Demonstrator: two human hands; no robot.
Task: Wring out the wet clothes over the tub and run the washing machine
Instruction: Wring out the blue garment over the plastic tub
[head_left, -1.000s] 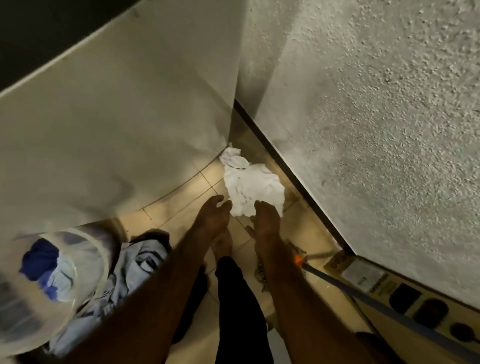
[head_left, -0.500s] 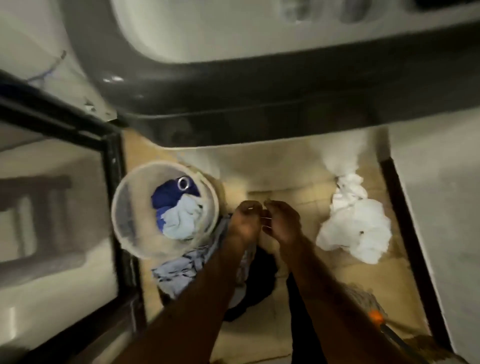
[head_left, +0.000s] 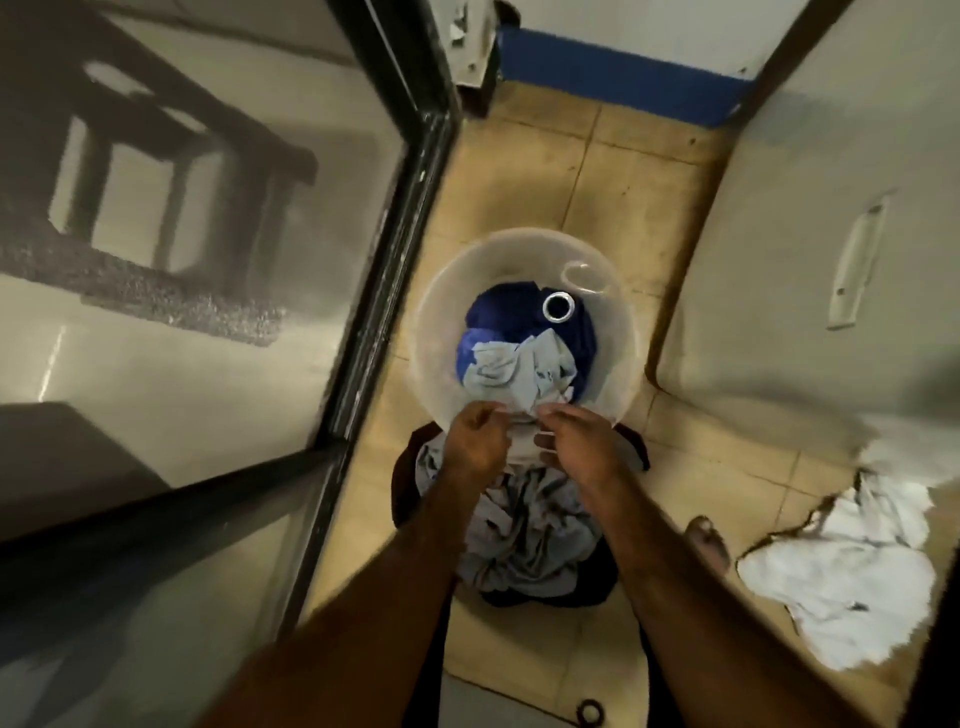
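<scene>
Left hand (head_left: 475, 441) and right hand (head_left: 584, 441), fingers curled, both pinched a pale cloth (head_left: 521, 449) over near rim of clear tub (head_left: 441, 312).

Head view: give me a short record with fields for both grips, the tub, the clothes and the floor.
left grip: pinches pale cloth at the tub's near rim
right grip: holds the same cloth
tub: clear, round, on the tiled floor
in tub: blue garment, light grey cloth, metal ring
dark basin: under the hands, grey clothes inside
on floor: white cloth, at the right
</scene>
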